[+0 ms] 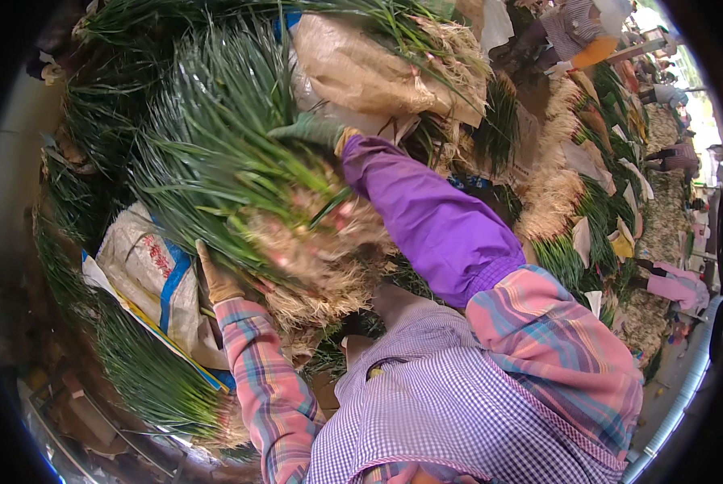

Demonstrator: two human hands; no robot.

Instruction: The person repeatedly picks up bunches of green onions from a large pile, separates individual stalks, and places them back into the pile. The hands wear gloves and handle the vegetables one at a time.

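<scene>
A large bundle of green onions (pixel 258 181) with long green leaves, pinkish bulbs and pale roots (pixel 319 266) lies before me. My right hand (pixel 310 130), in a green glove below a purple sleeve, holds its far side, fingers partly sunk among the leaves. My left hand (pixel 216 275) wears a tan glove and clasps the near left side; most of its fingers are hidden. Between the two hands, the roots look blurred. A white woven sack (pixel 137 260) with a blue stripe and red writing is just left of my left hand.
More onions lie under a brown sheet (pixel 386 66) beyond my right hand. Another onion bunch (pixel 162 369) is at lower left. Rows of onions with roots exposed (pixel 552 199) run along the right. Several people, one in a pink top (pixel 679 287), are farther off.
</scene>
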